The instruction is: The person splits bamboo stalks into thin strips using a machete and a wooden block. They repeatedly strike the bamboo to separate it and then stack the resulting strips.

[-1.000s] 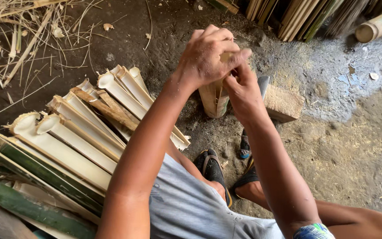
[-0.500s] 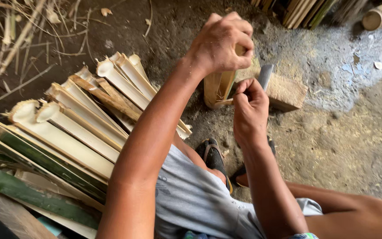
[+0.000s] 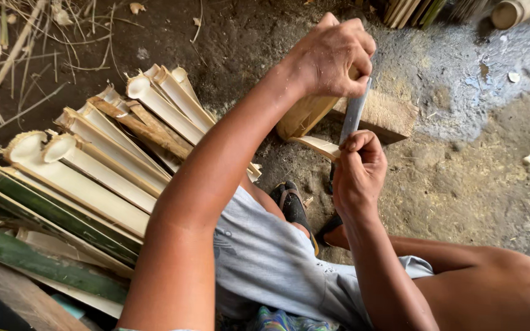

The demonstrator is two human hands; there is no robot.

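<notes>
While clamped on bamboo piece (image 3: 305,116) and blade (image 3: 354,113), both hands beside wooden block (image 3: 387,113).

Bare dirt floor (image 3: 473,184), dark and damp toward the top, paler and dusty at right. Stacked to the left — a pile of split bamboo slats (image 3: 93,178), cut ends pale. Scattered dry straw (image 3: 13,49) in the upper left corner. Soft, even daylight — no hard shadows.

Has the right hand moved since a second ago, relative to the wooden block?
Yes. The right hand has dropped from beside the left hand to below the wooden block, nearer the body.
</notes>
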